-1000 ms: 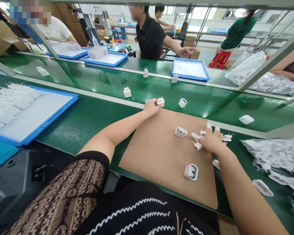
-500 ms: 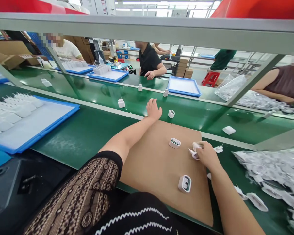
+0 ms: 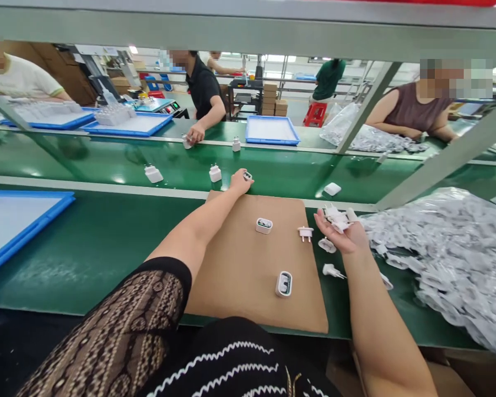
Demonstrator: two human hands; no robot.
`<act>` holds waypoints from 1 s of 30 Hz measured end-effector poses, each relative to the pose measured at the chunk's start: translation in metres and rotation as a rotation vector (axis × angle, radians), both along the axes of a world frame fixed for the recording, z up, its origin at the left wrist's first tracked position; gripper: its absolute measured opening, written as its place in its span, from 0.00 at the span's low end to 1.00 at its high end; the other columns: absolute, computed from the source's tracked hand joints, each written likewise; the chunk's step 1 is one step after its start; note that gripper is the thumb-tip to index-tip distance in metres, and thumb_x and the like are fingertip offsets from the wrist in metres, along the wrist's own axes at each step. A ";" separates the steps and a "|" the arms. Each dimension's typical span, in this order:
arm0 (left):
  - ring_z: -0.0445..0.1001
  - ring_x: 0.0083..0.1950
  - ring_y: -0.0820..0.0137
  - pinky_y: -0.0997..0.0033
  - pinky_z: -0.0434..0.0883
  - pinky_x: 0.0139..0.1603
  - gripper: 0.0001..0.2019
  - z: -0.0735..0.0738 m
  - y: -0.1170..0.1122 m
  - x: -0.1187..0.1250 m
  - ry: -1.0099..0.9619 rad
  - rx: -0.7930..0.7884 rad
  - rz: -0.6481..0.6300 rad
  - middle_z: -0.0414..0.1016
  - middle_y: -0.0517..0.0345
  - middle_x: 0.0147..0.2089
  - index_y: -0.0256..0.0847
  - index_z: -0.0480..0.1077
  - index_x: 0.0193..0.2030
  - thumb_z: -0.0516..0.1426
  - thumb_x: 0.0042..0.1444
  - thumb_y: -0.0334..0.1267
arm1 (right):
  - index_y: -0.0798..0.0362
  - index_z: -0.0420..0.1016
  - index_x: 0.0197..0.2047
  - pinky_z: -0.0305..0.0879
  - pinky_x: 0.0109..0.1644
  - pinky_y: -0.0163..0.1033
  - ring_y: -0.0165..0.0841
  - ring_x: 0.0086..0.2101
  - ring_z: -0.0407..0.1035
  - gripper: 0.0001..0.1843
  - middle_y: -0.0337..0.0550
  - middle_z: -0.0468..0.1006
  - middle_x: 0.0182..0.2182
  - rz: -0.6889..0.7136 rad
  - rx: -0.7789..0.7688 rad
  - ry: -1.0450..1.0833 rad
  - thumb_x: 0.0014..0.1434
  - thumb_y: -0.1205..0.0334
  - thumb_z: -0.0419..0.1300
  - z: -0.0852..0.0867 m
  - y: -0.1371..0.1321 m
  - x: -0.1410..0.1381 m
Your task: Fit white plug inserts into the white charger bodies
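At the far end of the cardboard sheet (image 3: 252, 264), my left hand (image 3: 238, 183) has its fingers closed round a white charger housing (image 3: 247, 176) with an open end. My right hand (image 3: 341, 238) is palm up at the sheet's right side, cupping several white plug pieces (image 3: 337, 217) with pins. Two open charger housings rest on the cardboard, one upper (image 3: 264, 225) and one lower (image 3: 284, 284). A two-pin plug piece (image 3: 305, 234) lies at the sheet's right edge. Just past it are another plug piece (image 3: 327, 245) and one with pins pointing right (image 3: 333, 271).
A plastic bag of white plug pieces (image 3: 446, 259) fills the right side. Chargers (image 3: 153, 174) lie on the green belt (image 3: 281, 179). A blue-rimmed tray (image 3: 28, 234) sits left. Slanted frame posts (image 3: 367, 107) stand ahead. Across the belt, a co-worker's hand (image 3: 197, 133) holds a charger.
My left hand has closed on the charger housing from the belt. My right hand has turned palm up with plug pieces in it; one lies at the cardboard's edge. The view has swung right.
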State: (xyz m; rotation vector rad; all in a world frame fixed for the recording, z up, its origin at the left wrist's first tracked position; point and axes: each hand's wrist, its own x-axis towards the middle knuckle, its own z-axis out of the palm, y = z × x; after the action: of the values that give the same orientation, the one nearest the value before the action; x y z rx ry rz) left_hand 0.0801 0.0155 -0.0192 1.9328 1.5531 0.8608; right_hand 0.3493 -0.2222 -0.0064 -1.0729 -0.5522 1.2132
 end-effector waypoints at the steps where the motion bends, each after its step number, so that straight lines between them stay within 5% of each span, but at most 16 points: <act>1: 0.70 0.61 0.59 0.58 0.64 0.66 0.25 0.003 -0.006 -0.003 -0.017 0.019 -0.016 0.74 0.43 0.61 0.35 0.66 0.62 0.64 0.58 0.30 | 0.50 0.69 0.33 0.74 0.35 0.42 0.37 0.37 0.73 0.14 0.44 0.75 0.32 0.021 -0.006 0.051 0.65 0.50 0.53 0.002 -0.001 -0.001; 4: 0.70 0.56 0.65 0.60 0.68 0.63 0.26 0.013 -0.037 -0.019 -0.062 0.066 -0.095 0.74 0.50 0.61 0.39 0.64 0.63 0.65 0.60 0.34 | 0.51 0.72 0.37 0.65 0.25 0.31 0.30 0.31 0.68 0.07 0.44 0.76 0.37 0.141 -0.015 0.132 0.62 0.58 0.57 0.009 -0.007 -0.005; 8: 0.74 0.48 0.67 0.64 0.73 0.52 0.26 0.022 -0.101 -0.051 -0.079 0.067 -0.248 0.78 0.55 0.53 0.45 0.71 0.58 0.69 0.54 0.45 | 0.51 0.71 0.35 0.52 0.18 0.28 0.25 0.22 0.55 0.12 0.40 0.74 0.31 0.196 -0.030 0.043 0.58 0.52 0.65 0.010 -0.012 -0.016; 14: 0.75 0.48 0.64 0.67 0.71 0.45 0.24 0.004 -0.176 -0.079 -0.058 0.130 -0.508 0.79 0.55 0.44 0.42 0.74 0.46 0.70 0.49 0.54 | 0.50 0.70 0.28 0.48 0.17 0.28 0.23 0.20 0.52 0.23 0.35 0.67 0.22 0.204 -0.012 -0.132 0.44 0.47 0.77 0.009 -0.016 -0.047; 18: 0.76 0.46 0.62 0.64 0.71 0.45 0.21 -0.008 -0.194 -0.078 0.166 0.059 -0.513 0.76 0.54 0.41 0.40 0.72 0.38 0.68 0.53 0.56 | 0.49 0.75 0.33 0.47 0.18 0.28 0.24 0.24 0.58 0.22 0.40 0.75 0.31 0.278 0.020 -0.165 0.40 0.50 0.79 0.026 -0.017 -0.068; 21: 0.76 0.50 0.58 0.62 0.73 0.46 0.24 -0.005 -0.199 -0.081 0.231 -0.039 -0.557 0.74 0.51 0.49 0.40 0.73 0.45 0.69 0.52 0.57 | 0.49 0.75 0.31 0.47 0.18 0.29 0.25 0.24 0.57 0.22 0.42 0.75 0.33 0.389 0.007 -0.188 0.40 0.47 0.78 0.045 -0.010 -0.084; 25: 0.71 0.62 0.52 0.54 0.73 0.59 0.39 0.006 -0.207 -0.093 0.114 -0.056 -0.477 0.69 0.45 0.61 0.40 0.68 0.60 0.73 0.44 0.55 | 0.50 0.79 0.32 0.45 0.18 0.30 0.25 0.24 0.55 0.20 0.43 0.76 0.35 0.500 0.005 -0.264 0.42 0.47 0.76 0.062 0.004 -0.108; 28: 0.70 0.63 0.55 0.54 0.71 0.63 0.30 0.012 -0.213 -0.097 -0.091 0.078 -0.372 0.71 0.46 0.59 0.40 0.72 0.55 0.70 0.51 0.53 | 0.49 0.82 0.37 0.46 0.20 0.30 0.24 0.23 0.54 0.19 0.39 0.73 0.29 0.459 0.025 -0.328 0.40 0.55 0.77 0.062 0.008 -0.127; 30: 0.74 0.55 0.62 0.60 0.75 0.55 0.26 0.014 -0.215 -0.095 -0.271 0.115 -0.398 0.74 0.47 0.57 0.41 0.72 0.58 0.67 0.56 0.51 | 0.47 0.82 0.42 0.48 0.22 0.31 0.23 0.22 0.54 0.22 0.37 0.73 0.27 0.442 0.023 -0.354 0.41 0.58 0.76 0.058 0.006 -0.138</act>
State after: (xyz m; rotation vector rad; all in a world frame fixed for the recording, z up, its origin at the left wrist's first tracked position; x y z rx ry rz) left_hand -0.0147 -0.1995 -0.0056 2.0111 0.9394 0.9993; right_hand 0.2111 -0.2158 0.0514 -1.1911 -1.1192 1.3968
